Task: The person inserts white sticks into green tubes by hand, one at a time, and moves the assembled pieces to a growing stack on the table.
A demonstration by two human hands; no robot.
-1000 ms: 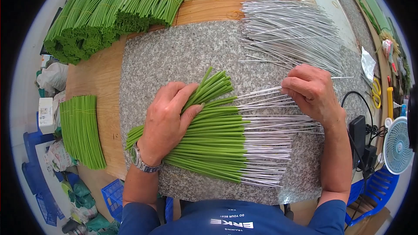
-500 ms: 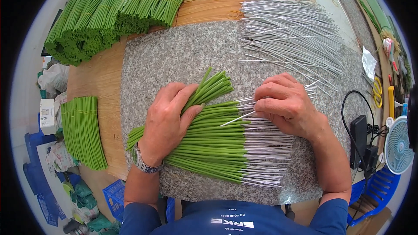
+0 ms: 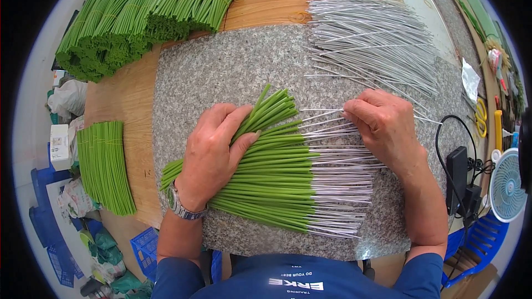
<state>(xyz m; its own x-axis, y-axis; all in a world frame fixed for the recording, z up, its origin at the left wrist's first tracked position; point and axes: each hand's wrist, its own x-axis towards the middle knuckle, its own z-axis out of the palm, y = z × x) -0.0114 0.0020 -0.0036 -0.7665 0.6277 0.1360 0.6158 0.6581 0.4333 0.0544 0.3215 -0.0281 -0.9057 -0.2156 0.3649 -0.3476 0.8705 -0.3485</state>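
My left hand [image 3: 213, 152], with a metal watch [image 3: 183, 206] on its wrist, is closed around a bunch of thin green plastic stems [image 3: 271, 180] on the grey speckled board. The stems' loose upper ends [image 3: 280, 105] fan out past its fingers. White wires [image 3: 341, 188] stick out of the right ends of many stems. Right of the uppermost wired stems, my right hand [image 3: 385, 124] pinches a thin wire [image 3: 324, 110] between thumb and fingers. That wire's left tip points at the stem ends; whether it touches one, I cannot tell.
Loose silver wires [image 3: 371, 39] lie in a heap at the far right of the board [image 3: 221, 66]. Bundled green stems [image 3: 133, 16] are piled far left, with another bundle [image 3: 106, 169] at left. A black cable and adapter [image 3: 456, 180], yellow scissors [image 3: 480, 117] and a small fan [image 3: 507, 184] sit at right.
My right hand has moved right, away from the stems. The wire that slanted over the green stems no longer lies across them; the pinched wire now lies almost level. My left hand stays put.
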